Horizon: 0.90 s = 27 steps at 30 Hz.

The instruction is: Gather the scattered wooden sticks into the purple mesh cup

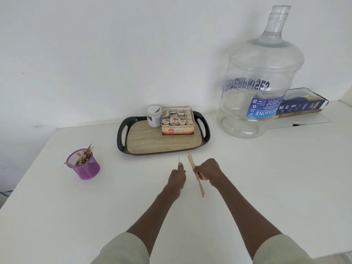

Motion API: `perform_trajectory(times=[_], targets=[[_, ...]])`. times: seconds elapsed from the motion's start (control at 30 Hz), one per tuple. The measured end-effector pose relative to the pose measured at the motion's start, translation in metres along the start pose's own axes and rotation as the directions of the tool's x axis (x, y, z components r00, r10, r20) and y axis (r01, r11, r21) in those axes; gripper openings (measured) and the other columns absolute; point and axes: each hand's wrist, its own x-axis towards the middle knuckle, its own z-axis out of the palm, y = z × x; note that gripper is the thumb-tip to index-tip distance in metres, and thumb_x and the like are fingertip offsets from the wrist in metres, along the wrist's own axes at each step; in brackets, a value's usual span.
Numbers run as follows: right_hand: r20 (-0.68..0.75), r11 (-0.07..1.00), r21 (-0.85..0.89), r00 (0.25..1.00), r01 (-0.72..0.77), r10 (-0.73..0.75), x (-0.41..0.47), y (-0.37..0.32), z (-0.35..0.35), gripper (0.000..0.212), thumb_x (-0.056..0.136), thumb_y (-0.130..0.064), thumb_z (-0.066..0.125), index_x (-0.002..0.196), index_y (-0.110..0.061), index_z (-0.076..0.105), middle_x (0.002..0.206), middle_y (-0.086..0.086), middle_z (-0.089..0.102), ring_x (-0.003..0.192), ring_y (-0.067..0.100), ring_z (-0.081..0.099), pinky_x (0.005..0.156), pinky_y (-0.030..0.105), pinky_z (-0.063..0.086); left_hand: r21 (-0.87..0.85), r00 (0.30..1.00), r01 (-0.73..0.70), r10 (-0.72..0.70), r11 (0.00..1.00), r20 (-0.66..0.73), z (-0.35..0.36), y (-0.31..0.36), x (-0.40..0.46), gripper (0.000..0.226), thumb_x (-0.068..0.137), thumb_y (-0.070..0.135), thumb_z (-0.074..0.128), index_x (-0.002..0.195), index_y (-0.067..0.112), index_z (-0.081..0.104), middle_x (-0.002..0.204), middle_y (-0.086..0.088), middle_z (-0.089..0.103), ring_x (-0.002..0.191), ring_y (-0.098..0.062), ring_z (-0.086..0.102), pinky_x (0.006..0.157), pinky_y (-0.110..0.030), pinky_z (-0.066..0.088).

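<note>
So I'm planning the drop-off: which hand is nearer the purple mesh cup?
Left. The left hand pinches one wooden stick and sits to the right of the purple mesh cup. The right hand, gripping a bundle of sticks, lies farther right.

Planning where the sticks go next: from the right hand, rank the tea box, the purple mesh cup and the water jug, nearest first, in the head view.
From the right hand:
1. Tea box, on the tray just ahead and slightly left.
2. Water jug, ahead on the right.
3. Purple mesh cup, far left, beyond the left hand.
</note>
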Motion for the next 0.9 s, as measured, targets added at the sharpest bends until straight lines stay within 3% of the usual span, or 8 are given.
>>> perform_trajectory(times=[0.13, 0.3, 0.47, 0.6, 0.67, 0.73, 0.8, 0.9], targets=[[0.067, 0.994, 0.103, 0.997, 0.021, -0.028, -0.012, -0.013, 0.005, 0.031, 0.073, -0.007, 0.072, 0.048, -0.006, 0.052, 0.047, 0.009, 0.053, 0.042, 0.019, 0.050, 0.048, 0.022, 0.042, -0.106, 0.994, 0.044, -0.032, 0.993, 0.106, -0.002, 0.010, -0.003, 0.074, 0.098, 0.065, 0.022, 0.133, 0.007, 0.052, 0.117, -0.010, 0.059, 0.108, -0.025, 0.056, 0.085, -0.034, 0.043], [0.026, 0.991, 0.022, 0.991, 0.133, -0.133, -0.029, -0.024, 0.027, 0.039, 0.078, -0.004, 0.062, 0.043, -0.010, 0.046, 0.041, 0.004, 0.045, 0.037, 0.012, 0.041, 0.042, 0.019, 0.035, -0.367, 0.978, 0.092, -0.016, 0.926, 0.206, -0.002, 0.020, -0.014, 0.055, 0.106, 0.042, 0.032, 0.116, -0.005, 0.059, 0.075, -0.011, 0.065, 0.060, -0.014, 0.062, 0.054, -0.022, 0.046], [-0.073, 0.940, -0.069, 0.938, 0.335, -0.340, -0.041, -0.025, 0.049, 0.046, 0.072, 0.006, 0.052, 0.037, -0.017, 0.031, 0.042, -0.008, 0.028, 0.043, 0.005, 0.024, 0.047, 0.022, 0.022, -0.568, 0.990, 0.079, 0.003, 0.819, 0.141, -0.012, 0.023, -0.016, 0.031, 0.107, 0.019, 0.033, 0.100, 0.000, 0.057, 0.098, -0.018, 0.063, 0.092, -0.025, 0.064, 0.077, -0.033, 0.054], [-0.090, 0.911, -0.014, 0.907, 0.412, -0.411, -0.049, -0.026, 0.053, 0.028, 0.080, -0.004, 0.059, 0.061, -0.019, 0.074, 0.057, -0.005, 0.067, 0.053, 0.005, 0.058, 0.057, 0.025, 0.047, -0.514, 0.999, -0.051, 0.036, 0.856, -0.040, -0.021, 0.023, -0.011, 0.028, 0.106, 0.026, 0.035, 0.102, 0.006, 0.054, 0.096, -0.014, 0.062, 0.088, -0.026, 0.062, 0.084, -0.041, 0.052], [-0.217, 0.933, 0.109, 0.924, 0.344, -0.315, -0.052, -0.026, 0.055, 0.015, 0.084, -0.014, 0.064, 0.083, -0.016, 0.079, 0.077, -0.005, 0.076, 0.075, 0.008, 0.069, 0.075, 0.024, 0.055, -0.450, 0.982, -0.147, 0.074, 0.881, -0.176, -0.023, 0.026, -0.011, 0.032, 0.105, 0.033, 0.033, 0.096, 0.010, 0.053, 0.081, -0.006, 0.058, 0.071, -0.022, 0.055, 0.075, -0.040, 0.049], [-0.262, 0.932, 0.310, 0.959, 0.189, -0.108, -0.053, -0.022, 0.057, 0.016, 0.086, -0.022, 0.065, 0.079, -0.011, 0.076, 0.075, -0.002, 0.074, 0.078, 0.018, 0.070, 0.081, 0.036, 0.058, -0.407, 0.956, -0.227, 0.122, 0.885, -0.267, -0.024, 0.031, -0.017, 0.034, 0.105, 0.038, 0.032, 0.089, 0.015, 0.052, 0.074, -0.002, 0.053, 0.065, -0.021, 0.048, 0.072, -0.037, 0.043], [-0.123, 0.856, 0.517, 0.989, -0.008, 0.084, -0.053, -0.017, 0.057, 0.024, 0.088, -0.028, 0.064, 0.083, -0.006, 0.073, 0.074, 0.004, 0.071, 0.074, 0.023, 0.065, 0.080, 0.037, 0.057, -0.389, 0.937, -0.295, 0.184, 0.873, -0.297, -0.021, 0.037, -0.025, 0.036, 0.105, 0.039, 0.030, 0.084, 0.017, 0.050, 0.069, 0.001, 0.049, 0.063, -0.019, 0.045, 0.072, -0.037, 0.040], [0.191, 0.614, 0.756, 0.973, -0.228, 0.126, -0.060, -0.012, 0.058, 0.040, 0.097, -0.035, 0.056, 0.103, 0.003, 0.067, 0.089, 0.015, 0.067, 0.083, 0.027, 0.063, 0.084, 0.038, 0.054, -0.366, 0.908, -0.389, 0.286, 0.845, -0.306, -0.016, 0.044, -0.042, 0.044, 0.104, 0.044, 0.030, 0.076, 0.015, 0.047, 0.058, 0.004, 0.042, 0.052, -0.013, 0.040, 0.060, -0.032, 0.039]])
